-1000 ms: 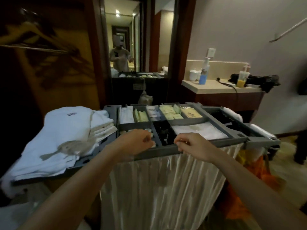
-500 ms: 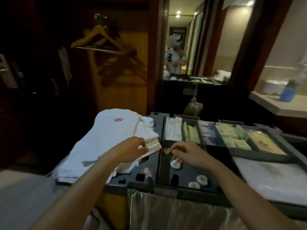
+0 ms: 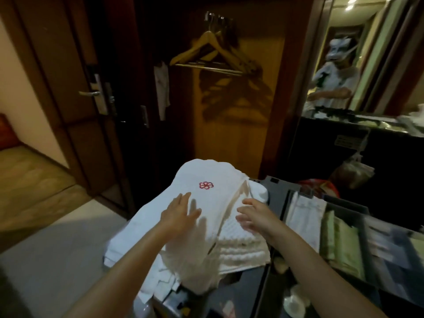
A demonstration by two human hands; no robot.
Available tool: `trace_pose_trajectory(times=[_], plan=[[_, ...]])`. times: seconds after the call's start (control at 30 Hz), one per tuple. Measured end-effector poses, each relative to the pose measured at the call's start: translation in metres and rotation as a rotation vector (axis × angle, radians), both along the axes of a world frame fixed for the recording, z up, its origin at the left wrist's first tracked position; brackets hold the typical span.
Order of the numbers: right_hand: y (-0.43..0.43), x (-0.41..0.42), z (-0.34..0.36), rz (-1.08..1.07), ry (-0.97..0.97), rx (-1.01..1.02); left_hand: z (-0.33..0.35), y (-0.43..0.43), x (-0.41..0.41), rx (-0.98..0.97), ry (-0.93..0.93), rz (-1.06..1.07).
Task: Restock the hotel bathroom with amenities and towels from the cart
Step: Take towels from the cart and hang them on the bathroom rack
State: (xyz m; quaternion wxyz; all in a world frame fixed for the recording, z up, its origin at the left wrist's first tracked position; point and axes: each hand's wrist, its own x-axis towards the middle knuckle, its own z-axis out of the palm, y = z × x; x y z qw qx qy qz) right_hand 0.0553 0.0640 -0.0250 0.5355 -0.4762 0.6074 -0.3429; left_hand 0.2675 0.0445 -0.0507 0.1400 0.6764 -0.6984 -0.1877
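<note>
Left hand (image 3: 181,212): fingers straight and spread, palm down, on or just over the top towel (image 3: 213,173). Contact can't be resolved; its shadow falls just to its right. Right hand (image 3: 257,218): fingers loosely extended, holding nothing, over the right side of the same pile, near the left hand. The top towel is white and draped, with a red emblem (image 3: 206,185) just beyond the left fingertips. Below the right hand is a stack (image 3: 243,251) of folded cream towels, layered edges facing the wrists. The whole pile sits on the cart (image 3: 278,191), which runs on to the right of the right hand. Green sachets (image 3: 339,244) lie in a compartment further right. Judgement: terry cloth, soft and limp, light singly but bulky as a pile; not fragile, little slip. A one-hand pinch would likely let the folds sag open. Better to keep one hand flat on top, slide the other under the folded edge nearest the wrists, and lift the layers sandwiched between.
</note>
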Motion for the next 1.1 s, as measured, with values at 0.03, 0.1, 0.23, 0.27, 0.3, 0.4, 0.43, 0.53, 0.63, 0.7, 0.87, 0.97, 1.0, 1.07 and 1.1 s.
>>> trace_pose_trajectory(times=[0.03, 0.1, 0.23, 0.27, 0.3, 0.4, 0.43, 0.53, 0.63, 0.7, 0.87, 0.97, 1.0, 1.07, 1.1], plan=[[-0.007, 0.005, -0.005, -0.028, -0.082, 0.027, -0.007, -0.003, 0.003, 0.018, -0.026, 0.008], [-0.021, 0.015, -0.013, -0.07, -0.266, 0.054, -0.02, -0.01, 0.01, 0.018, -0.061, 0.011], [-0.042, 0.037, -0.024, -0.138, -0.528, 0.071, -0.036, -0.018, 0.016, -0.047, 0.006, 0.0], [-0.045, 0.043, -0.026, -0.153, -0.555, 0.068, -0.038, -0.019, 0.018, -0.061, 0.044, -0.007], [-0.046, 0.049, -0.027, -0.168, -0.571, 0.063, -0.04, -0.02, 0.021, -0.073, 0.092, -0.013], [-0.047, 0.06, -0.031, -0.161, -0.521, 0.008, -0.05, -0.018, 0.027, -0.107, 0.295, -0.014], [-0.046, 0.063, -0.032, -0.121, -0.45, -0.017, -0.053, -0.014, 0.028, -0.123, 0.366, 0.001], [-0.038, 0.073, -0.035, -0.01, -0.384, -0.043, -0.063, -0.006, 0.034, -0.13, 0.504, 0.073], [-0.031, 0.086, -0.037, -0.027, -0.598, -0.015, -0.07, -0.012, 0.044, -0.065, 0.501, 0.126], [-0.026, 0.095, -0.039, -0.072, -0.647, 0.013, -0.071, -0.02, 0.051, -0.055, 0.456, 0.179], [-0.007, 0.098, -0.028, -0.009, -0.399, -0.013, -0.07, -0.039, 0.078, -0.006, 0.529, 0.319], [0.006, 0.09, -0.023, -0.075, -0.222, -0.062, -0.068, -0.041, 0.092, 0.052, 0.665, 0.324], [0.01, 0.088, -0.021, -0.104, -0.158, -0.086, -0.07, -0.043, 0.098, 0.089, 0.672, 0.323], [0.015, 0.086, -0.022, -0.127, -0.07, -0.132, -0.071, -0.045, 0.106, 0.181, 0.681, 0.318], [0.018, 0.086, -0.022, -0.126, -0.05, -0.152, -0.072, -0.045, 0.11, 0.228, 0.746, 0.32]])
